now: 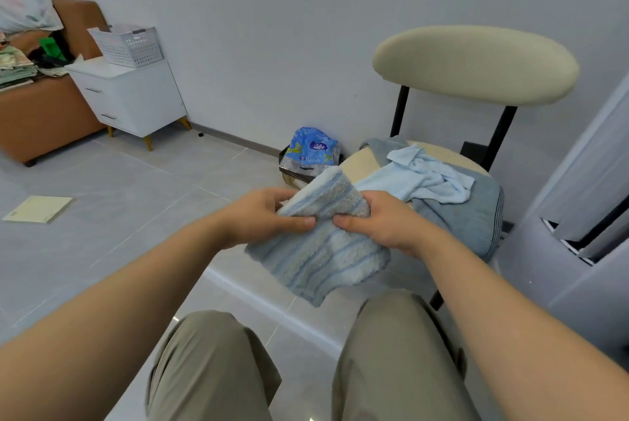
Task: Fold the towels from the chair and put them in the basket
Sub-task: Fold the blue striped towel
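Blue-and-white striped fleece towel (pixel 323 250), doubled over at the top. Hangs in the air above the knees, just in front of the chair seat (pixel 350 162). Pinched along the upper fold from both sides: left hand (pixel 265 216) with thumb across the near face and fingers curled behind, right hand (pixel 377 219) likewise, thumb tips close together. Both hands narrow, closed on cloth, nothing else in either.

Waiting on the seat: crumpled pale blue towel (pixel 425 179), lying on top of a larger grey-blue towel (pixel 469 216) draped over the seat's right edge. Neither one folded yet.

White perforated basket (pixel 129 46) well apart, far across the room to the left, standing on a white two-drawer nightstand (pixel 132 97). Contents impossible to tell from here.

Step in hand, as a judgement: folding the striped towel, with one fold made and the lower half loose and slightly skewed. Looks early in the task, with two towels left on the chair.

Next move probably calls for squaring the edges, then bringing one side over the other for a second fold, with a firm pinch against the thick, springy pile. After that, a carry across the tiled floor to the basket, too far for a plain reach. Worth minding on the way: cream notebook (pixel 37 209) lying flat on the tiles at the left.
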